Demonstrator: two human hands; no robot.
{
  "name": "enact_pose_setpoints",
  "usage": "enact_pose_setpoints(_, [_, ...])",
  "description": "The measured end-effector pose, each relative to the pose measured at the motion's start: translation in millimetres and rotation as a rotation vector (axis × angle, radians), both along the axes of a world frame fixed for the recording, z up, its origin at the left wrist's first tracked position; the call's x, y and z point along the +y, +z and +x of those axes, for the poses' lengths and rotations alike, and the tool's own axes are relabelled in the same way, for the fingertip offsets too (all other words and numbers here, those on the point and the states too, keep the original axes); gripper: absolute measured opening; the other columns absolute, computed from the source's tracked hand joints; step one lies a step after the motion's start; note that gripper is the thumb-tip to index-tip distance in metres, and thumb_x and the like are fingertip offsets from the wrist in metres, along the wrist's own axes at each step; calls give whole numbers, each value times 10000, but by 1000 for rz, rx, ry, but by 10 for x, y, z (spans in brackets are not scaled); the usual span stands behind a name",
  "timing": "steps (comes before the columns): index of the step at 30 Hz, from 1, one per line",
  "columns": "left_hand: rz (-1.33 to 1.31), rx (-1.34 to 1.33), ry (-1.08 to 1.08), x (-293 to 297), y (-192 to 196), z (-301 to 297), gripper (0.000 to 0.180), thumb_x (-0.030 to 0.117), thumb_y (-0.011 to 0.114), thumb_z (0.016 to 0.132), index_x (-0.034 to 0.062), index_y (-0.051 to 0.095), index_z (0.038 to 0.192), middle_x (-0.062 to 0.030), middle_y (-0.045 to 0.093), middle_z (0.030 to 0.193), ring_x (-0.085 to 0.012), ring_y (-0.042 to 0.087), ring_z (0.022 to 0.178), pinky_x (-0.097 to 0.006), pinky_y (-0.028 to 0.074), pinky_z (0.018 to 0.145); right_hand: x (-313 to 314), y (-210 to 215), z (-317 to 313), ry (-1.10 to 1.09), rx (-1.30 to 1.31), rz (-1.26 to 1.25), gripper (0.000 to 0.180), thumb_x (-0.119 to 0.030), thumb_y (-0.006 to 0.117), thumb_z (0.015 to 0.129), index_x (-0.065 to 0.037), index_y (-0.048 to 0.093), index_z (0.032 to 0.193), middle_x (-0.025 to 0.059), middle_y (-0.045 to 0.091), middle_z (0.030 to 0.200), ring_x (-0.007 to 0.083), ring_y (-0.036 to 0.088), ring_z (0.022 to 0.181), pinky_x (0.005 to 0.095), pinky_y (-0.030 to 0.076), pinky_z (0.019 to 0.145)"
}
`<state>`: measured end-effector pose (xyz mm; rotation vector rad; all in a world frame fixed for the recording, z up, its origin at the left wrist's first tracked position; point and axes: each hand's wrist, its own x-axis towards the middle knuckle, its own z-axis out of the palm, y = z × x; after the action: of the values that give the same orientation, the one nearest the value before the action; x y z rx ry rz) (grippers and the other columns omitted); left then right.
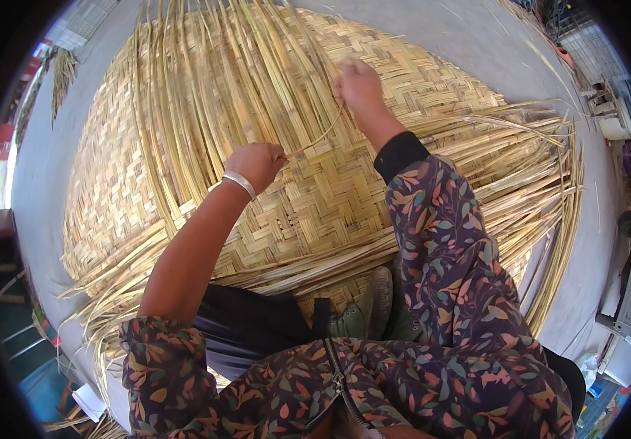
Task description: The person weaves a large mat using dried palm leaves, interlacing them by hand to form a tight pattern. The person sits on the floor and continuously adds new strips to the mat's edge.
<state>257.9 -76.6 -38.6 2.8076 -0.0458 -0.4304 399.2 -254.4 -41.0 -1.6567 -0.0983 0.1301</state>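
Observation:
A large woven mat point(308, 197) of flat, straw-coloured strips in a zigzag pattern spreads beneath me. Between my hands a single thin strip point(323, 136) bows downward in a curve. My left hand point(255, 164), with a pale bracelet at the wrist, is closed on its lower left end. Farther off and to the right, my right hand point(359, 84) is closed around the upper end, its fingers partly hidden. Long loose strips point(206, 95) run away from me across the far part of the mat, just beyond both hands.
More loose strips point(505, 168) fan out to the right, and others point(122, 271) to the left. My shoe point(363, 311) rests at the mat's near side. Grey concrete floor point(45, 175) surrounds the mat. A dry plant bundle point(65, 73) lies at far left; clutter lines the right edge.

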Motion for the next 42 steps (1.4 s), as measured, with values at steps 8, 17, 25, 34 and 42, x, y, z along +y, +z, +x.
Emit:
enact_pose_setpoints(8, [83,-779,63,201,-455,10,207,216,542,852,81,649,968,-165,650,931,-345,614,878,-427,481,798,890,1015,-744,1207,-985,-913,290,-194,470,886,-116,570,1147,126,623,1067,309,593,962,413,481,855])
enact_pose_setpoints(17, [-134,-16,443,285,-208,285,218,157,543,765,3,620,899,-225,641,893,-364,615,870,-426,481,795,565,-138,26,436,-299,-707,370,-291,466,885,42,551,1022,256,604,1004,411,564,971,470,433,871])
enact_pose_setpoints(25, [-141,-203,549,246,-254,130,283,196,527,805,-13,615,973,-212,646,783,-329,631,695,-395,500,668,613,-299,92,592,-295,-949,323,-249,503,866,46,571,979,259,604,989,402,578,941,455,458,825])
enact_pose_setpoints(34, [-446,-345,239,139,-105,-301,187,177,593,846,57,625,986,-154,648,814,-316,625,747,-390,493,683,888,137,-240,573,720,320,451,-368,506,915,19,532,1145,113,636,960,240,631,867,344,513,770])
enact_pose_setpoints(42, [-518,-435,267,-138,118,-277,188,188,549,878,38,610,974,-147,641,852,-317,606,831,-409,451,764,780,564,5,853,403,611,430,-380,474,939,-20,564,1157,8,602,852,104,561,715,251,480,701])
